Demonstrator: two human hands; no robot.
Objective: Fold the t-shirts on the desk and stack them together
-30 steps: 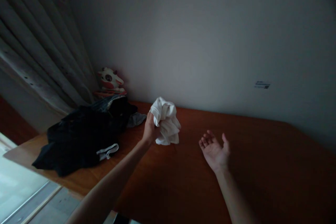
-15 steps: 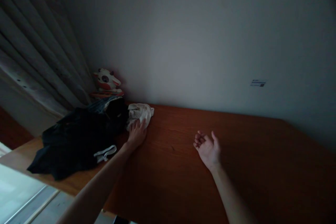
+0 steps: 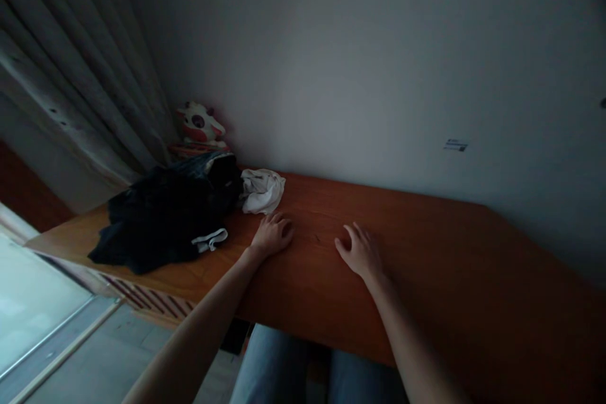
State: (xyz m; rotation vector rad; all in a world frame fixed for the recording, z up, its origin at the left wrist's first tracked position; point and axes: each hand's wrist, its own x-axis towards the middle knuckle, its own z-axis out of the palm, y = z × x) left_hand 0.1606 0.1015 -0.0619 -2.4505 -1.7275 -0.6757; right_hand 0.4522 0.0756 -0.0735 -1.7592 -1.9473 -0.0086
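Observation:
My left hand rests on the brown wooden table, palm down with its fingers loosely curved and apart, holding nothing. Just beyond its fingertips lies a crumpled white cloth, apart from the hand. My right hand is on the table to the right, fingers spread and slightly bent, with nothing in it. Left of the white cloth is a heap of dark clothes. A pale strap or drawstring sticks out from the heap near my left forearm.
A cow-like toy figure stands behind the clothes by the wall. A curtain hangs at the left. The wall bears a small label. Below the table's front edge my legs in jeans show.
My left hand has come off the white cloth and moved right and nearer. My right hand has turned from palm up to palm down. The view has tilted downward, showing my legs.

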